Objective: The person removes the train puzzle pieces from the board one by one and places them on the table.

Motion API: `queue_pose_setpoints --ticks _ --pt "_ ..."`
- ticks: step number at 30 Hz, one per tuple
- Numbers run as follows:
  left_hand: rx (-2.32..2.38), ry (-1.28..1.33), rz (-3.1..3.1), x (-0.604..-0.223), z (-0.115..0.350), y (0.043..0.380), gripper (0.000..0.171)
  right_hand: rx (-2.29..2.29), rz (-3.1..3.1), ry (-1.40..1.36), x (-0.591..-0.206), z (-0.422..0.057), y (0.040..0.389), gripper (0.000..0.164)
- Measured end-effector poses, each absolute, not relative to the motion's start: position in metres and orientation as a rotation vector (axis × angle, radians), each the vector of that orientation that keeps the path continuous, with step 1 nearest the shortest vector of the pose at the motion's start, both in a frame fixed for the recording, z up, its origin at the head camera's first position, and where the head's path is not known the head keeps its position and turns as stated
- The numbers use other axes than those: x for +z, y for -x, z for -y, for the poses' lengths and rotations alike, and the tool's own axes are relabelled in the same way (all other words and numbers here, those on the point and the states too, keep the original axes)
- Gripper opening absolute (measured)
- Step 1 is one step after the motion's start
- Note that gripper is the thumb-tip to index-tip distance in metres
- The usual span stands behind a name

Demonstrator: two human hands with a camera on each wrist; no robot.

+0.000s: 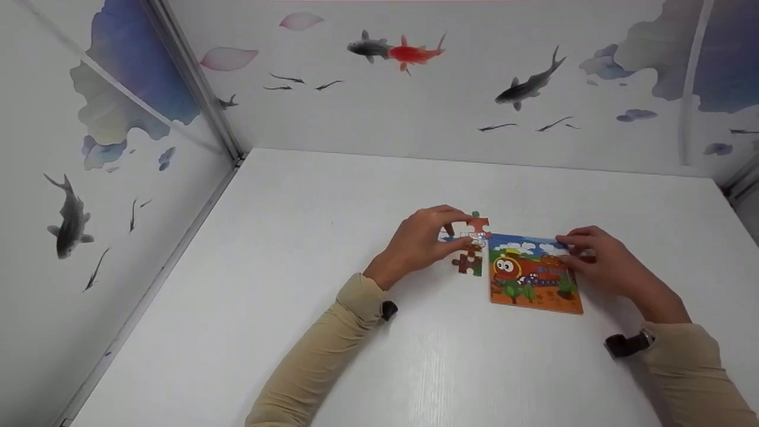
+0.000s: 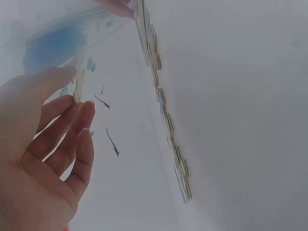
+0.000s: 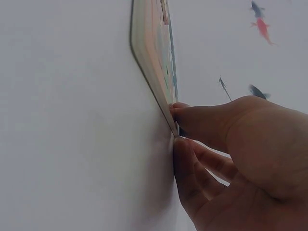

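Observation:
A jigsaw puzzle piece [image 1: 478, 224], mostly orange in the head view, is pinched between the thumb and fingertips of my left hand [image 1: 424, 237]. The left wrist view shows this piece edge-on, raised off the table. Below and behind the left hand lie several loose pieces [image 1: 470, 264], partly hidden by it. Just to their right is a square picture puzzle board [image 1: 528, 279] with a smiling orange train, clouds and green plants. My right hand [image 1: 602, 261] pinches the board's upper right edge, thumb and finger meeting at its corner in the right wrist view.
The white table [image 1: 296, 237] carries the pieces and the board. A white wall panel [image 1: 415, 107] with painted fish rises behind it, and another panel [image 1: 35, 237] stands along the left side. Each wrist wears a black strap [image 1: 630, 344].

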State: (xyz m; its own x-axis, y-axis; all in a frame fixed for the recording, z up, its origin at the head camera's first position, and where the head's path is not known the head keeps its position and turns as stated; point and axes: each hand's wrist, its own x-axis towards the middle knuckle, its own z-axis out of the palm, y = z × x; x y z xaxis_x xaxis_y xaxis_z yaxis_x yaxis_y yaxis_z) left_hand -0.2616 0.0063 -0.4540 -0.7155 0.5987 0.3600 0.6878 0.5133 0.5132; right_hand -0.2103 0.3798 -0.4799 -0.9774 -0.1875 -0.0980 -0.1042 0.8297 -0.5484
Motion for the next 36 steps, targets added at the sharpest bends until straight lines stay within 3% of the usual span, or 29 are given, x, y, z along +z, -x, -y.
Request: queue_pose_setpoints --ticks 14,36 --pt "-0.940 1.079 2.651 -0.461 0.032 0.261 0.039 -0.841 -2.886 0.246 -0.481 -0.379 0.209 0.051" --pt "-0.851 1.164 2.932 -0.464 0.046 0.259 0.030 -0.861 -2.856 0.229 -0.479 -0.379 0.208 0.052"
